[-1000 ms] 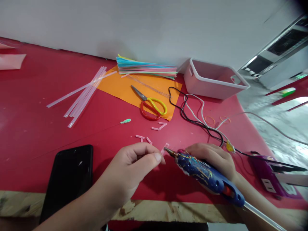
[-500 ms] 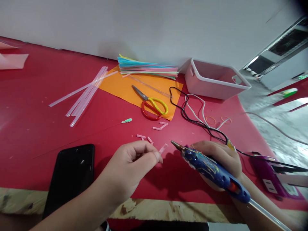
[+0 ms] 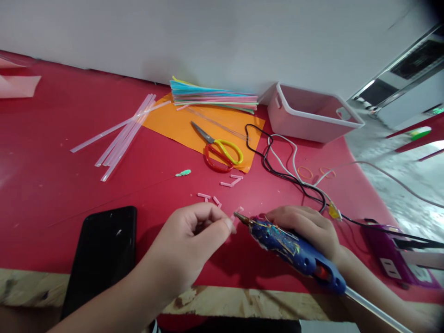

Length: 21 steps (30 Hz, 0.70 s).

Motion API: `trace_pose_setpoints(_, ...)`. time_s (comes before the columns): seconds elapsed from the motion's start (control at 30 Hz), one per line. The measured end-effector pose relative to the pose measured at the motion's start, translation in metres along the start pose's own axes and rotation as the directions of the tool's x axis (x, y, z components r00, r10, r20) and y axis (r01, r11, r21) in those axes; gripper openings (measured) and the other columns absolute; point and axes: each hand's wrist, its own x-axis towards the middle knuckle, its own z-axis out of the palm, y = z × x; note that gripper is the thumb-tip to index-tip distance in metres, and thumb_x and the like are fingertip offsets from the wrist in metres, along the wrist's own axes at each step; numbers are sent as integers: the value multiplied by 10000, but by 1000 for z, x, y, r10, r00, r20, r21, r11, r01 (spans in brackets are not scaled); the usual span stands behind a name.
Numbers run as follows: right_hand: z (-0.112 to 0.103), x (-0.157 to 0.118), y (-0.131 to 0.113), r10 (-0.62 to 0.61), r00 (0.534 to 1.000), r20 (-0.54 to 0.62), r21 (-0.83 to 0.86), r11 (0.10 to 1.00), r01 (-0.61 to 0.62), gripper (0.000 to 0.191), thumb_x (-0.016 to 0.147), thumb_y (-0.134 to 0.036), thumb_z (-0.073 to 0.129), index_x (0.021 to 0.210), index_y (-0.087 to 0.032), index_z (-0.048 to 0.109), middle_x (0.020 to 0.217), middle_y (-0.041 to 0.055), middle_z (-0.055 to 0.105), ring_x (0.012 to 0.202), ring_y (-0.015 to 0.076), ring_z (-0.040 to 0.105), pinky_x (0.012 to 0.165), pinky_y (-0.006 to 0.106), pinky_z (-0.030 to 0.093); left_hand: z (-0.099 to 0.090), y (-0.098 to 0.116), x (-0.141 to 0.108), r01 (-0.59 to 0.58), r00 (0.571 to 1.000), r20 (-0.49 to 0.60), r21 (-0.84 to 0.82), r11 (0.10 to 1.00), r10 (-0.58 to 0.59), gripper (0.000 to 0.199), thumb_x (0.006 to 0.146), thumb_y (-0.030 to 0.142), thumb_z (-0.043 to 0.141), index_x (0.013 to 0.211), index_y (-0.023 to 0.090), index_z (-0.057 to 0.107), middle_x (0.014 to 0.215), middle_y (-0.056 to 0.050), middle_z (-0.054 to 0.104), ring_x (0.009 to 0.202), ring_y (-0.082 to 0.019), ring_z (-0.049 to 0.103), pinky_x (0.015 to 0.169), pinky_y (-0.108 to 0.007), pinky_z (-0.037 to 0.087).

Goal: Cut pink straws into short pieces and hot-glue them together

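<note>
Between thumb and forefinger, my left hand (image 3: 196,240) pinches a short pink translucent piece of straw (image 3: 240,209), its free end pointing up and right. My right hand (image 3: 307,226) is wrapped round a blue glue gun (image 3: 291,249) with dried glue strands on its body. The gun's metal nozzle (image 3: 243,218) is at the straw piece, apparently touching it. A clear glue stick (image 3: 374,307) sticks out of the gun's rear. Just beyond my left hand lie several small cut pink pieces (image 3: 217,200) on the red table (image 3: 166,138).
Scissors (image 3: 222,152) with red and yellow handles lie partly on orange paper (image 3: 166,122). Behind are pipe cleaners (image 3: 213,97) and a pink bin (image 3: 312,120). Long pink straws (image 3: 126,136), a black phone (image 3: 104,259), tangled cables (image 3: 274,162) and a purple power strip (image 3: 388,259) surround the work area.
My right hand has moved the glue gun left, bringing its nozzle from a short gap up to the straw piece. My left hand has stayed almost still.
</note>
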Motion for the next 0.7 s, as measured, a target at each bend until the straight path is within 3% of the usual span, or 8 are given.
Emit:
trace_pose_setpoints(0.23,-2,-1,1,6,999,-36,-35,999,-7,172,1047,-313,481,1064,-198,608,854,95,736,734,200,727,658,287,597,1,-1,-1,-20,1000,-6,-10,1000,20,219,811,296,662,644,187,571,605,56,442,587,-94,378,552,-224,334)
trace_pose_setpoints(0.47,-3,3,-4,3,998,-68,-42,999,-6,116,1018,-288,515,1049,-218,603,807,88,735,703,219,740,640,300,608,0,1,-2,5,999,-37,18,1000,-4,211,809,300,658,652,193,569,597,59,428,575,-96,354,539,-229,312)
trace_pose_setpoints(0.57,-1,4,-3,-30,999,-24,-12,999,30,137,1009,-294,502,1053,-213,603,828,90,752,712,223,745,657,305,608,0,1,-2,11,999,-37,24,1000,-10,241,815,322,660,642,200,545,607,55,417,588,-105,349,538,-236,305)
trace_pose_setpoints(0.7,0,3,-1,13,1000,16,-34,999,-12,120,990,-279,523,1056,-209,594,852,92,752,715,221,740,655,296,595,0,-3,-2,5,1000,-24,42,999,-4,255,843,327,647,651,203,533,622,54,397,603,-111,338,544,-241,299)
